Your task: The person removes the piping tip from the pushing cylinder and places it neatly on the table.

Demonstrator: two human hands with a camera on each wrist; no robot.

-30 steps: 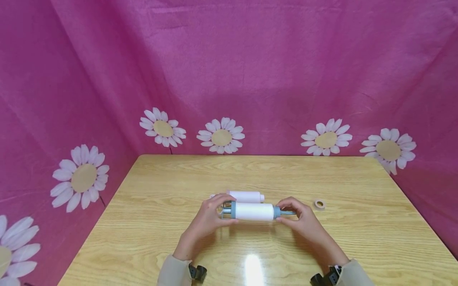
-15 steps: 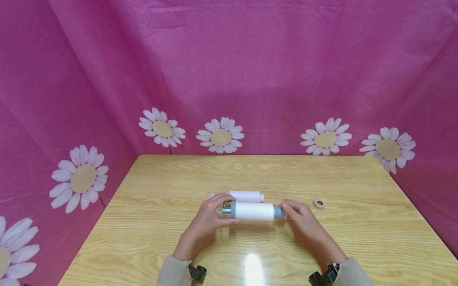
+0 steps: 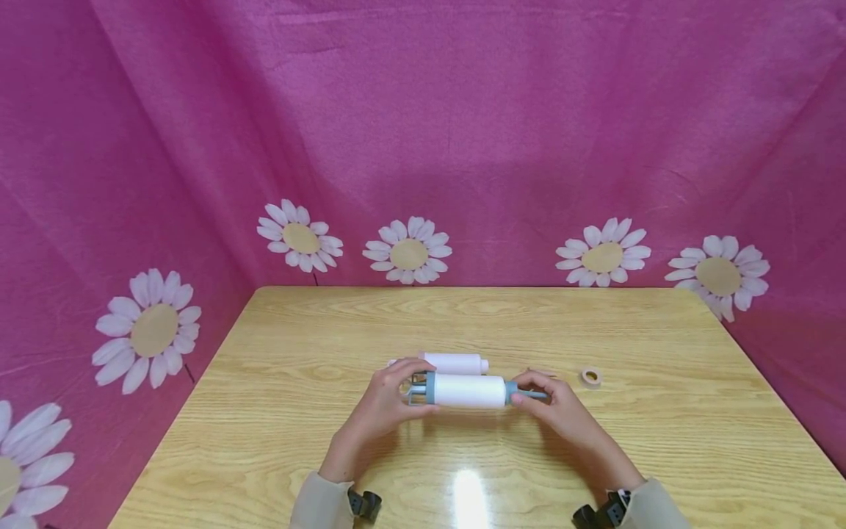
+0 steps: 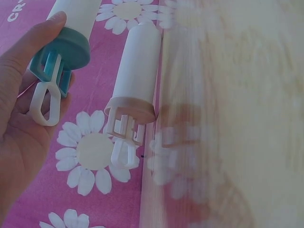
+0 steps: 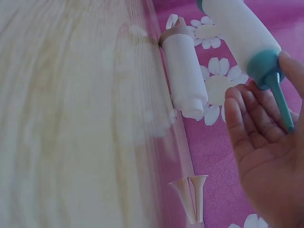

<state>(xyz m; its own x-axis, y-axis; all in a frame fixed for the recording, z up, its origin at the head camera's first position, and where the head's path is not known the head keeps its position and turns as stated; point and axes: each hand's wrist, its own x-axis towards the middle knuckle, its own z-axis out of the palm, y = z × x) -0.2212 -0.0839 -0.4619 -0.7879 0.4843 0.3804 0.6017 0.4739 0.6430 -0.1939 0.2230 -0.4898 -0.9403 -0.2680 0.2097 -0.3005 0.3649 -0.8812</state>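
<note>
Head view: I have the white plastic cylinder with teal ends [image 3: 470,391] held level above the yellow wooden table [image 3: 317,330] between left hand [image 3: 386,397] and right hand [image 3: 562,404]. Left wrist: thumb and fingers grip it around its teal collar [image 4: 73,50]. Right wrist: thumb and fingertips pinch the base of the tapered teal nozzle [image 5: 276,85]. I judge the nozzle is being seated or turned; next calls for a steady left grip while the right twists.

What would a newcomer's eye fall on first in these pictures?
The bright pink cloth with white flowers fills the background beyond the wooden table. Nearer, the left hand and right hand hold a white-and-teal tube between them. A second tube lies just beyond it.
</note>
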